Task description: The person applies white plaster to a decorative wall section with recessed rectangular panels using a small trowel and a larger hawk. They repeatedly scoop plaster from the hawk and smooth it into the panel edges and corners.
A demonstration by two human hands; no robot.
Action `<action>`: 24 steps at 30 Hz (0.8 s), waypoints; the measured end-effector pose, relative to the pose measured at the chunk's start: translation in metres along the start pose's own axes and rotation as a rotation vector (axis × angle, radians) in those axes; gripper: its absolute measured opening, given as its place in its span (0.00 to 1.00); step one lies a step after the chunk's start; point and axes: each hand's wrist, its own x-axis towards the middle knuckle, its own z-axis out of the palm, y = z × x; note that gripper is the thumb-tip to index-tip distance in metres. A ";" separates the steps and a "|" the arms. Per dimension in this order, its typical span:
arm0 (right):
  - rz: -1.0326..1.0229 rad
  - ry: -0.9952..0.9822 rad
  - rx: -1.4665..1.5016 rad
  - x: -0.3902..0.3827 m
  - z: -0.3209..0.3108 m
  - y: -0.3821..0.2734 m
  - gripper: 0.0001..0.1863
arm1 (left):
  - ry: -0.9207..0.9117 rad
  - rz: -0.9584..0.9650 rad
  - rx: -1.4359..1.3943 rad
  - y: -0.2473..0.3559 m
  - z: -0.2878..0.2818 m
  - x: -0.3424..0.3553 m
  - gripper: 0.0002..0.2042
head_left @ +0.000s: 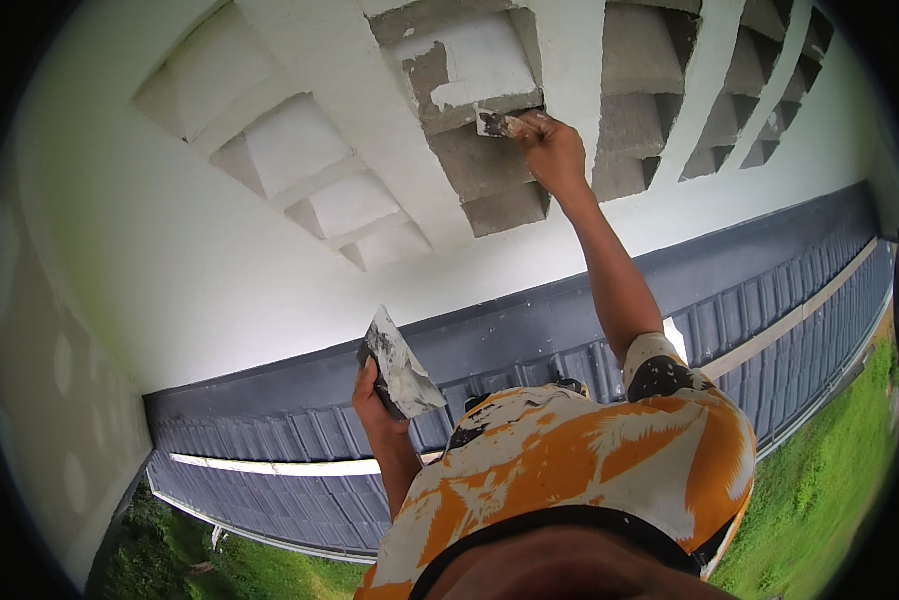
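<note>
White filler paste [484,60] partly covers the upper face of a rough grey cement recess [479,165] in the white-painted wall [259,310]. At that recess, the bare right hand [553,150] grips a small, paste-smeared scraper [491,123]; whether its blade touches the cement, I cannot tell. Lower down, the left hand [371,400] grasps a broad, flat, grey plate [405,370] streaked with white paste (tilted, one corner pointing up), above dark grey ribbed roofing [289,435].

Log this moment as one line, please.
left hand holds white-smeared plate | right hand holds small scraper by partly white recess | left recesses whitish | right recesses grey
</note>
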 end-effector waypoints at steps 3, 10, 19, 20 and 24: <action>-0.065 -0.041 -0.046 -0.001 0.010 -0.018 0.09 | -0.120 0.006 0.033 0.003 -0.004 0.010 0.16; -0.114 -0.128 -0.040 -0.004 0.004 -0.041 0.10 | -0.152 0.039 0.047 0.010 0.013 0.009 0.17; 0.231 -0.498 0.582 -0.110 -0.013 -0.044 0.07 | -0.032 0.451 0.160 0.047 0.064 0.023 0.13; 0.265 -0.472 0.619 -0.120 -0.021 -0.054 0.07 | -0.071 0.452 0.161 0.048 0.071 0.026 0.12; 0.054 -0.559 0.811 -0.125 -0.038 -0.085 0.13 | -0.127 0.442 0.242 0.054 0.083 0.038 0.12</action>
